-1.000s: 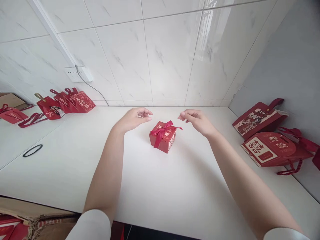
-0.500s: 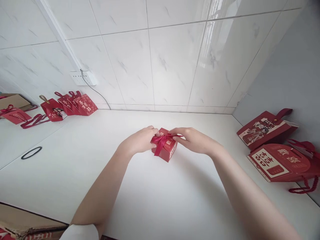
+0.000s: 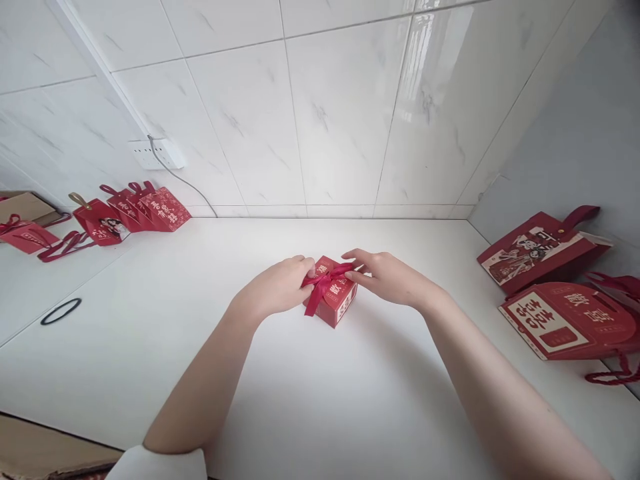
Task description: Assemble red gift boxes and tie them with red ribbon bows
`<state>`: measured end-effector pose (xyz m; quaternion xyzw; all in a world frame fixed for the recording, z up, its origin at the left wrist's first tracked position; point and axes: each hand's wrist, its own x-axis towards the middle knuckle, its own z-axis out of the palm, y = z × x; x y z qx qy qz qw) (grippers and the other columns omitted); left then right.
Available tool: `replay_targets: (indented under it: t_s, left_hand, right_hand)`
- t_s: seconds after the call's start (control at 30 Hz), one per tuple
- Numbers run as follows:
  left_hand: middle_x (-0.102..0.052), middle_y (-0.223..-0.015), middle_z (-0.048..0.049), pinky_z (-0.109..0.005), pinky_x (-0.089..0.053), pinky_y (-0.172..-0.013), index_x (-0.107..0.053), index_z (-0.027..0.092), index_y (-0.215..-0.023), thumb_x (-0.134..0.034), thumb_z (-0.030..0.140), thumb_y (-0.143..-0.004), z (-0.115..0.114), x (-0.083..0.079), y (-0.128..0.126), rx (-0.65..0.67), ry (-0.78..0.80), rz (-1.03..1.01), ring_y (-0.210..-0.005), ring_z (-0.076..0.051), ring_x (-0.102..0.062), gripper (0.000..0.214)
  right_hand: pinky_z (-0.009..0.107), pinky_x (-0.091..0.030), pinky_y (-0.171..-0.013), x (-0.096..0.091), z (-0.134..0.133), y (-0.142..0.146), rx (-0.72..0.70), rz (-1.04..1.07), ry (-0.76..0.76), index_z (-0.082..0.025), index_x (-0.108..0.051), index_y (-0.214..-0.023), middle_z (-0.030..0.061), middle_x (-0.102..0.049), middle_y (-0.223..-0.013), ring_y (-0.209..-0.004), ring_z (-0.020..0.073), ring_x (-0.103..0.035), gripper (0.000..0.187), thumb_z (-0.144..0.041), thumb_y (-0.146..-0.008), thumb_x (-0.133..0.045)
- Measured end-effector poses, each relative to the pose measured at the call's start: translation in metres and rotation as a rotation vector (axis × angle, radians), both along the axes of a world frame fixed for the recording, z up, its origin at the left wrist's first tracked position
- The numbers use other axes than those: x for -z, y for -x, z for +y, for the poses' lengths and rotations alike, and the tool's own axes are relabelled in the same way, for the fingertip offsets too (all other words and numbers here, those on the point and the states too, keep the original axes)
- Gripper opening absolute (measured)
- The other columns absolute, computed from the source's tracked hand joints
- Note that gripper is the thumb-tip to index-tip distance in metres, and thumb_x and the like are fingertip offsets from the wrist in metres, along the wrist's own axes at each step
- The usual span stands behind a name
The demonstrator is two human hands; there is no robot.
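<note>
A small red gift box with gold and white lettering sits on the white tabletop. A dark red ribbon is tied in a bow across its top, and one tail hangs over the front side. At the box's left, my left hand is closed, its thumb and fingers pinching the ribbon's left part. My right hand is at the right edge, with the ribbon's right part between thumb and fingers. Its index finger is raised and stretched over the box.
Several red tag-like boxes with loops stand at the back left, beside a red box with a ribbon. A black ring lies on the left. Two larger red gift boxes stand by the right wall. A cardboard box is at lower left.
My right index finger has lifted off the bow and straightened. The bow's right part now stretches toward my right fingers. My left hand keeps its pinch, and the view has shifted slightly.
</note>
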<state>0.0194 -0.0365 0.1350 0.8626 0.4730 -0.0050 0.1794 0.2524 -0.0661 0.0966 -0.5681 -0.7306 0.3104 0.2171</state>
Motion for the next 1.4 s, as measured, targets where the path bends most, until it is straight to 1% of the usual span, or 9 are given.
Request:
replay_targets:
  t_s: [0.17, 0.27, 0.4, 0.53, 0.67, 0.83, 1.03, 1.23, 1.4]
  left_hand:
    - [-0.061, -0.098, -0.0017, -0.028, -0.038, -0.051, -0.054, 0.024, -0.086, -0.04, 0.032, -0.086, -0.007, -0.003, -0.002, 0.058, 0.055, 0.002, -0.068, -0.015, -0.057, 0.016]
    - [-0.061, -0.094, -0.0009, -0.028, -0.037, -0.051, -0.054, 0.023, -0.086, -0.04, 0.03, -0.086, -0.008, -0.004, -0.003, 0.099, 0.098, 0.0, -0.063, -0.014, -0.054, 0.015]
    - [-0.061, -0.093, -0.0009, -0.029, -0.038, -0.056, -0.055, 0.023, -0.086, -0.038, 0.024, -0.086, -0.005, -0.004, -0.005, 0.151, 0.039, -0.031, -0.068, -0.014, -0.054, 0.017]
    - [-0.061, -0.096, -0.0011, -0.029, -0.038, -0.06, -0.055, 0.022, -0.086, -0.038, 0.019, -0.085, -0.003, -0.007, -0.005, 0.162, -0.041, -0.062, -0.072, -0.015, -0.054, 0.018]
    - [-0.062, -0.099, -0.0015, -0.03, -0.042, -0.068, -0.057, 0.022, -0.09, -0.038, 0.016, -0.083, -0.003, -0.011, -0.003, 0.176, -0.065, -0.116, -0.079, -0.016, -0.056, 0.02]
    - [-0.06, -0.112, -0.0006, -0.03, -0.043, -0.07, -0.065, 0.026, -0.096, -0.037, 0.014, -0.08, -0.002, -0.012, 0.001, 0.202, 0.037, -0.11, -0.085, -0.017, -0.058, 0.034]
    - [-0.058, -0.111, -0.0014, -0.029, -0.045, -0.064, -0.068, 0.026, -0.084, -0.049, 0.036, -0.082, -0.001, -0.004, -0.006, 0.203, 0.159, -0.135, -0.078, -0.016, -0.059, 0.021]
    - [-0.057, -0.111, -0.0026, -0.029, -0.047, -0.066, -0.068, 0.025, -0.08, -0.052, 0.035, -0.081, 0.003, 0.001, -0.009, 0.227, 0.209, -0.145, -0.084, -0.017, -0.059, 0.019]
    - [-0.052, -0.124, -0.0005, -0.026, -0.048, -0.069, -0.068, 0.025, -0.079, -0.054, 0.035, -0.08, 0.009, 0.005, -0.011, 0.249, 0.237, -0.179, -0.099, -0.019, -0.057, 0.017]
  right_hand:
    - [0.028, -0.048, -0.07, -0.025, -0.018, -0.005, -0.146, -0.003, 0.082, -0.03, -0.057, -0.12, 0.0005, -0.071, -0.098, -0.085, 0.0183, -0.064, 0.033, -0.045, -0.092, -0.048]
    - [0.029, -0.047, -0.069, -0.033, -0.023, -0.005, -0.136, -0.017, 0.039, -0.03, -0.059, -0.116, 0.0, -0.071, -0.099, -0.083, 0.0176, -0.064, 0.031, -0.044, -0.093, -0.046]
    - [0.029, -0.042, -0.059, -0.032, -0.023, -0.001, -0.123, -0.067, 0.016, -0.026, -0.065, -0.092, 0.0013, -0.069, -0.086, -0.068, 0.0164, -0.058, 0.034, -0.051, -0.092, -0.043]
    - [0.028, -0.033, -0.048, -0.03, -0.024, 0.003, -0.203, -0.097, 0.167, -0.023, -0.062, -0.076, 0.0019, -0.062, -0.069, -0.054, 0.0145, -0.049, 0.039, -0.061, -0.081, -0.056]
    - [0.027, -0.028, -0.047, -0.027, -0.026, 0.004, -0.275, -0.096, 0.21, -0.023, -0.06, -0.072, 0.0001, -0.057, -0.064, -0.05, 0.0122, -0.042, 0.022, -0.044, -0.081, -0.058]
    - [0.026, -0.03, -0.047, -0.027, -0.022, 0.002, -0.213, -0.06, 0.153, -0.023, -0.058, -0.073, -0.0013, -0.058, -0.066, -0.053, 0.0121, -0.043, 0.019, -0.036, -0.086, -0.051]
    - [0.026, -0.041, -0.058, -0.029, -0.018, 0.002, -0.165, 0.052, 0.139, -0.023, -0.061, -0.082, 0.0004, -0.068, -0.081, -0.07, 0.0156, -0.057, 0.017, -0.036, -0.087, -0.051]
    - [0.027, -0.041, -0.057, -0.026, -0.014, 0.004, -0.094, 0.034, 0.142, -0.023, -0.062, -0.076, 0.0013, -0.068, -0.08, -0.069, 0.0158, -0.057, 0.024, -0.041, -0.087, -0.05]
    - [0.026, -0.038, -0.052, -0.022, -0.011, 0.008, -0.047, 0.001, 0.112, -0.022, -0.06, -0.074, 0.0017, -0.066, -0.079, -0.064, 0.0145, -0.054, 0.027, -0.042, -0.087, -0.048]
